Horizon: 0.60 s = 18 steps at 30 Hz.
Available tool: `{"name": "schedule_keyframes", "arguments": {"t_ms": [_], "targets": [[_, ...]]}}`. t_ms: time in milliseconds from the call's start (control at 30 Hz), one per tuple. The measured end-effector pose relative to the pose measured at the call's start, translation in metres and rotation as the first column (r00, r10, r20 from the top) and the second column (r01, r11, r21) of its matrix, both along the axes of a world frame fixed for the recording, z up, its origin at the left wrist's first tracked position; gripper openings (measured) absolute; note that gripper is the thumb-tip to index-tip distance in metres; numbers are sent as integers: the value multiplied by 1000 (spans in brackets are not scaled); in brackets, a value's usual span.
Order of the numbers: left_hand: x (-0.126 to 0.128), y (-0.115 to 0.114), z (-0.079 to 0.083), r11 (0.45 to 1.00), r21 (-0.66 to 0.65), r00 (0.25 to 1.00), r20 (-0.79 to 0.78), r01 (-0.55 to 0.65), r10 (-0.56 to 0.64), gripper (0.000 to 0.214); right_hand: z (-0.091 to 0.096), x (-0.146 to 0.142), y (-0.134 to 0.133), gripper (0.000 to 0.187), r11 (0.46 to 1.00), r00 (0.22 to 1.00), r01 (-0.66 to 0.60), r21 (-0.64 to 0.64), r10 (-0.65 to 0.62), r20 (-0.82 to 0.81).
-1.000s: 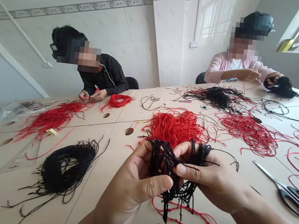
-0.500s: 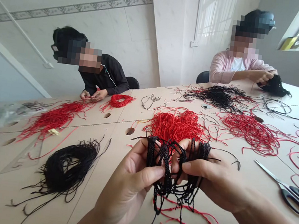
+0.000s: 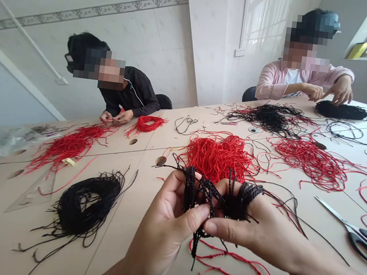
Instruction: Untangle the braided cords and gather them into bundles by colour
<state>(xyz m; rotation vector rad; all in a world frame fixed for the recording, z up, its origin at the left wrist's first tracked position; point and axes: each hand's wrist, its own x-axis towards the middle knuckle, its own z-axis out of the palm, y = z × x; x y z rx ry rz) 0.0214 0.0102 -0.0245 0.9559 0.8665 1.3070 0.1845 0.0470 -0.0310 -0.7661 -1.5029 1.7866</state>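
My left hand and my right hand meet above the table's near edge, both closed on a bunch of black braided cords. The cords loop over my right hand's fingers and their frayed ends hang down between the two thumbs. Loose red cords lie on the table just beneath my hands. A heap of red cords sits right behind them.
A coil of black cords lies at left, scissors at right. More red piles and a black pile spread over the table. Two other people sit at the far side handling cords.
My hands have drawn together and the bunch is bundled tighter, with less hanging below. The person at the far right has put a black bundle down on the table.
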Motion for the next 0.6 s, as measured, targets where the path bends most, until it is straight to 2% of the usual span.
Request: {"name": "schedule_keyframes", "arguments": {"t_ms": [100,200,300,367,500,600], "targets": [[0,0,3,1000,-2,999,-12,-30,30,24,-3,0,1,30,997,997,63,52,-61,-46],[-4,3,7,998,-60,999,32,-33,35,26,-4,2,5,24,991,975,128,-23,-131,-180],[-9,6,11,992,-129,994,109,13,2,25,1,6,9,26,993,938,82,-86,-106,-331],[-12,8,13,985,-173,987,162,24,4,22,5,10,12,23,989,898,115,-97,-146,-416],[-15,10,15,955,-295,958,282,35,52,17,12,20,17,7,937,784,324,-133,-345,-517],[-17,10,16,930,-354,933,358,95,41,22,16,23,18,7,931,740,336,-145,-356,-571]]}}
